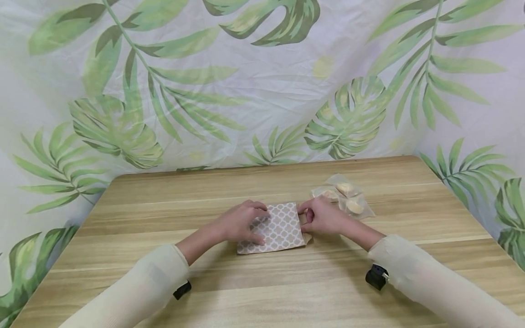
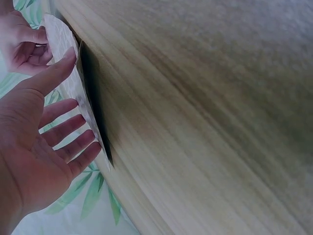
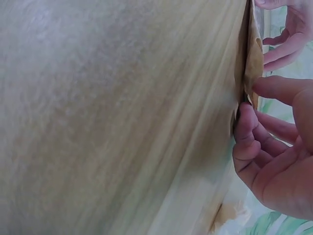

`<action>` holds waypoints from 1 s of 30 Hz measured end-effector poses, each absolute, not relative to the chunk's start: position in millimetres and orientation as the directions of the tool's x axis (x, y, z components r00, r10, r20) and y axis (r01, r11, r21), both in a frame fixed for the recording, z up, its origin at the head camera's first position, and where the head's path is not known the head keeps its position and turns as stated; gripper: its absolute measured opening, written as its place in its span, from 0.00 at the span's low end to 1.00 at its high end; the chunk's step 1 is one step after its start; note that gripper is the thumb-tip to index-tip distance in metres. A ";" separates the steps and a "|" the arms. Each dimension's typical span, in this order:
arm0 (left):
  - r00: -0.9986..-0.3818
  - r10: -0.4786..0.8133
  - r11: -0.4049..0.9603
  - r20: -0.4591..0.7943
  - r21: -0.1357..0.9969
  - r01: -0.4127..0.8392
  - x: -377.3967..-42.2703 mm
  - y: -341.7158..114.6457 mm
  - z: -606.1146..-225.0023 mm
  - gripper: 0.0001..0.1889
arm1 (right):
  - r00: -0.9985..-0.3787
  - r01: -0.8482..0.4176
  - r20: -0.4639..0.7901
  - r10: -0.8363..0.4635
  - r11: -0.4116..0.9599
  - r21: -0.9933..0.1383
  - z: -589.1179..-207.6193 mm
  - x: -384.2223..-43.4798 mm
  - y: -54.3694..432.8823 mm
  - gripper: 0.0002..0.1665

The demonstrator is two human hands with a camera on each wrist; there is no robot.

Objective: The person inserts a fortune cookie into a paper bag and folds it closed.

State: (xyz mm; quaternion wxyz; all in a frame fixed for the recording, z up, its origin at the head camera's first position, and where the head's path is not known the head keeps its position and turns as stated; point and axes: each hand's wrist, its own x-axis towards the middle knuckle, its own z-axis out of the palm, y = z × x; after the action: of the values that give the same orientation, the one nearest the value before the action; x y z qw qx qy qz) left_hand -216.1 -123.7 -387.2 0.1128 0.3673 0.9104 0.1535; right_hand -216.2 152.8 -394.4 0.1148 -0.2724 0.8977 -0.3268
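A flat paper bag (image 1: 283, 223), brown with a white lattice pattern, lies on the table in front of me. My left hand (image 1: 245, 222) rests on its left part; the left wrist view shows the fingers spread and fairly straight, their tips against the paper. At the bag's right end, my right hand (image 1: 324, 217) pinches the loose brown edge, the fingers curled. The right wrist view shows the thumb on one side of the brown paper (image 3: 254, 61) and curled fingers (image 3: 248, 122) at its lower edge. The bag's inside is hidden.
Beyond my right hand lie several clear packets (image 1: 356, 206) with pale, yellowish pieces inside. The wooden table (image 1: 172, 196) ends at a leaf-printed cloth (image 1: 262, 91) at the back. Dark wrist devices (image 1: 376, 277) sit below both sleeves.
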 end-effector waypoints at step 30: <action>-0.705 0.703 0.684 -0.090 0.354 0.637 -214.6 -121.6 -383.6 0.34 | -0.828 -0.492 0.037 -0.560 0.692 -0.528 -394.6 -215.3 142.5 0.18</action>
State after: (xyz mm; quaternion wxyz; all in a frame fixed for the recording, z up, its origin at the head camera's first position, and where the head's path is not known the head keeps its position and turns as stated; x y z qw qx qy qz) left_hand -214.6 -121.6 -383.6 0.1098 0.3678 0.9111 0.1499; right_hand -215.3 142.5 -394.6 0.0633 -0.2867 0.9176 -0.2678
